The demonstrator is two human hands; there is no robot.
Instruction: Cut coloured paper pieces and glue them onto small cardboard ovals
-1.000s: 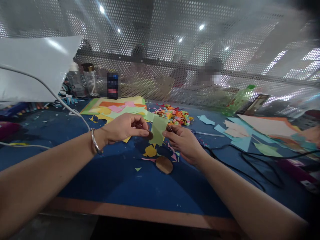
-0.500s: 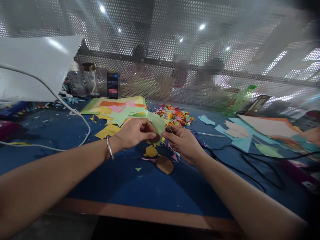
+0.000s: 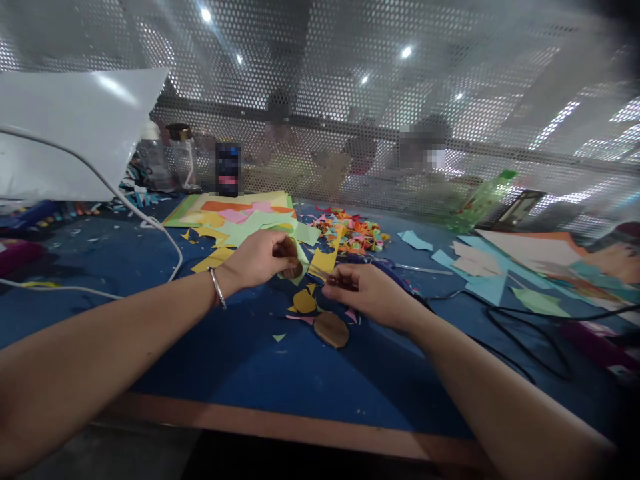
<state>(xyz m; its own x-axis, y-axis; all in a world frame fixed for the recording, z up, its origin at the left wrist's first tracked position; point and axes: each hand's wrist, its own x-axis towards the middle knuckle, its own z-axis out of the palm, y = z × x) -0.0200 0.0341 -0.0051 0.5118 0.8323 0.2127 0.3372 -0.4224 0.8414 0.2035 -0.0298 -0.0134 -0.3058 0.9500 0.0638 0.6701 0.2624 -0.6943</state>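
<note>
My left hand (image 3: 267, 257) pinches a piece of light green paper (image 3: 301, 257). A brown round shape shows between the fingers and the paper; I cannot tell if it is a separate disc. In my closed right hand (image 3: 367, 290) are scissors (image 3: 323, 272), their thin blades pointing left toward the paper and apart from it. The handles are mostly hidden by the fingers. Below the hands, a brown oval disc (image 3: 331, 331) lies flat on the table, beside a yellow round paper piece (image 3: 304, 301) and small scraps.
Behind the hands lie a stack of coloured paper (image 3: 240, 217) and a heap of paper scraps (image 3: 353, 230). A phone (image 3: 228, 170) stands upright at the back. Black cables (image 3: 500, 320) cross the right side, near another person's hand (image 3: 617, 261). A green bottle (image 3: 483, 200) stands behind.
My hands have moved apart. The green paper has turned and shifted left with my left hand, and the scissors have come away from it, their blades now showing.
</note>
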